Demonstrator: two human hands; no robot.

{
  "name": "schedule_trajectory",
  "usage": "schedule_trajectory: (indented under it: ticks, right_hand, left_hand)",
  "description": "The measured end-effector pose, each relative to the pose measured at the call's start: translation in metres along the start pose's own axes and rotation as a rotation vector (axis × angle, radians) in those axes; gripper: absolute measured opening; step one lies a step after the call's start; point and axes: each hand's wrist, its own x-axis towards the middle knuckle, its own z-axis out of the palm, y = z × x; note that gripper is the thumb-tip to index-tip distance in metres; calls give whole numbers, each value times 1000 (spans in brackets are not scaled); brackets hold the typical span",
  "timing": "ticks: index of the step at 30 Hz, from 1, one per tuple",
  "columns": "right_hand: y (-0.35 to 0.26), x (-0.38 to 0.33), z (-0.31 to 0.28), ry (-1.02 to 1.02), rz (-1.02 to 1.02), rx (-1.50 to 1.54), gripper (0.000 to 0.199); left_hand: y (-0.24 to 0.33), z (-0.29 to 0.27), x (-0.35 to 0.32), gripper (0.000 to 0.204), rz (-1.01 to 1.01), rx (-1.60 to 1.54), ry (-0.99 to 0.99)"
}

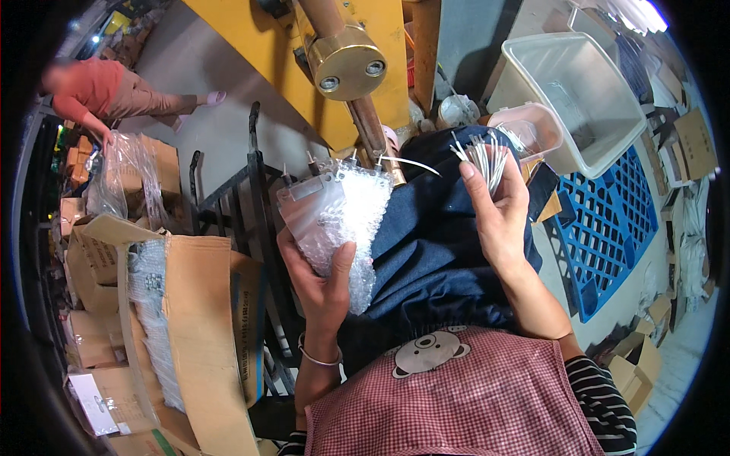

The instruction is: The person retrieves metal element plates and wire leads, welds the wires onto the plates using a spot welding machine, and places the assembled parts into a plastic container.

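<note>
My left hand (318, 283) is closed around a flat, silvery part in bubble wrap (351, 228), with several thin metal pins standing along its upper edge. One loose white wire (414, 163) reaches right from the pin at the part's right end. That pin is just below the copper rod (369, 129) of a yellow machine (251, 38); whether they touch, I cannot tell. Raised over my lap, my right hand (498, 220) grips a bundle of short white wires (487, 161) between thumb and fingers, their ends fanned upward.
A brass clamp head (346, 64) hangs ahead of me. On my left stands an open cardboard box (201, 304) holding bubble-wrapped pieces. At right are a translucent bin (525, 57), a pink tub (551, 125) and a blue pallet (601, 258). A person (99, 91) bends over boxes at far left.
</note>
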Motion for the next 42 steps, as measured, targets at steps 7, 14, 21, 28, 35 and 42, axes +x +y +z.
schedule_trajectory:
  ticks: [7, 14, 21, 28, 35, 42]
  right_hand:
    - [-9, 4, 12, -128, 88, 75, 22]
    - [-6, 5, 20, -174, 164, 69, 14]
    - [-7, 18, 28, -215, 238, 161, 10]
    - [2, 21, 41, -260, 208, 120, 12]
    - [3, 21, 40, -263, 226, 162, 11]
    - [0, 14, 27, -203, 187, 186, 13]
  left_hand:
    - [3, 2, -3, 64, -23, -11, -44]
    - [-10, 11, -6, 68, -13, 6, -42]
    - [1, 10, 1, 68, 71, 116, -63]
    - [7, 9, 4, 68, 85, 200, -85]
    - [12, 8, 5, 65, 105, 179, -102]
    - [8, 3, 9, 53, 41, 50, -111]
